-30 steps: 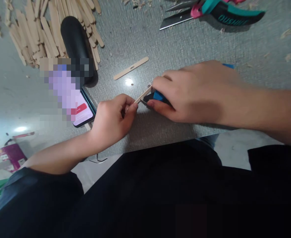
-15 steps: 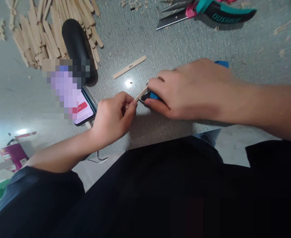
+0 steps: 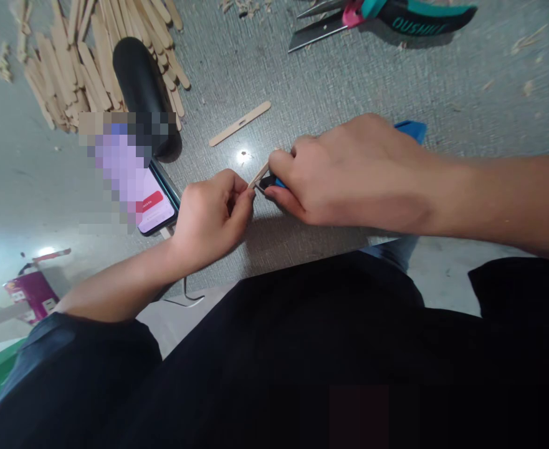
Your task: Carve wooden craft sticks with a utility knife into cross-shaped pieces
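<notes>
A wooden craft stick [image 3: 259, 173] is pinched at one end by the thumb and fingers of my left hand [image 3: 211, 215]. My right hand [image 3: 349, 174] is closed around a blue and black utility knife [image 3: 412, 130], whose blue end sticks out behind the hand. The knife's dark tip meets the stick close to my left fingertips; most of its handle is hidden in the palm. My right index finger lies along the stick's far end. Just beyond my hands, another craft stick [image 3: 240, 124] with a small slot in its middle lies flat on the table.
A big heap of craft sticks [image 3: 96, 68] covers the far left, with a black cylindrical object [image 3: 141, 87] against it. Nearer lies a lit phone [image 3: 157, 209] with a cable. Teal-handled cutters [image 3: 424, 17] rest at the back, with wood shavings [image 3: 529, 40] scattered about the table [image 3: 330, 87].
My right hand with the knife has slid slightly left, closer to my left fingertips. The stick now stands at a steeper angle. The whole view has shifted a little.
</notes>
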Available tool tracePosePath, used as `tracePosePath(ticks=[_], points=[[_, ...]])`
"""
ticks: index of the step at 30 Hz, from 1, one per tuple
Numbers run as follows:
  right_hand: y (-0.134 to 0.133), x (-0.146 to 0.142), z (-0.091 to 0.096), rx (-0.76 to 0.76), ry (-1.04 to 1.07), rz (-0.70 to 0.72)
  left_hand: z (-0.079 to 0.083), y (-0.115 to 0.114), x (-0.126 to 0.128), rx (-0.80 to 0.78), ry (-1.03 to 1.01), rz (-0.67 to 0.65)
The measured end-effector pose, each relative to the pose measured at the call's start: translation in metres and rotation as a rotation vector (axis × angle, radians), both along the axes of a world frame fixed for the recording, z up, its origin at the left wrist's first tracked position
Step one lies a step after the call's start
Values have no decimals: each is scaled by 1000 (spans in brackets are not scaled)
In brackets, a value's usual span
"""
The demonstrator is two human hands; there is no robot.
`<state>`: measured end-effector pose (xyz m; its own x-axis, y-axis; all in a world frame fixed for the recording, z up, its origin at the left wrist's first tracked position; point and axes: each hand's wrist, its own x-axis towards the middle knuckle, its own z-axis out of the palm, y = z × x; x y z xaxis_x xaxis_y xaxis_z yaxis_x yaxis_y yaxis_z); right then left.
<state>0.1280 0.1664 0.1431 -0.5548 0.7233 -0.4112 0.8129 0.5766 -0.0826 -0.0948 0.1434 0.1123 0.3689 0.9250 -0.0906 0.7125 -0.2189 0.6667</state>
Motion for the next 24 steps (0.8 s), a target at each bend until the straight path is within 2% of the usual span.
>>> tracePosePath(ticks=[9,19,24], points=[[-2,-4,6,-56,56,-41,-1,-2,0,88,55,-16],[0,-4,10,-75,73,-95,1,-7,3,82,57,10],[5,5,3,-24,47,15,-1,-3,3,-10,-18,46]])
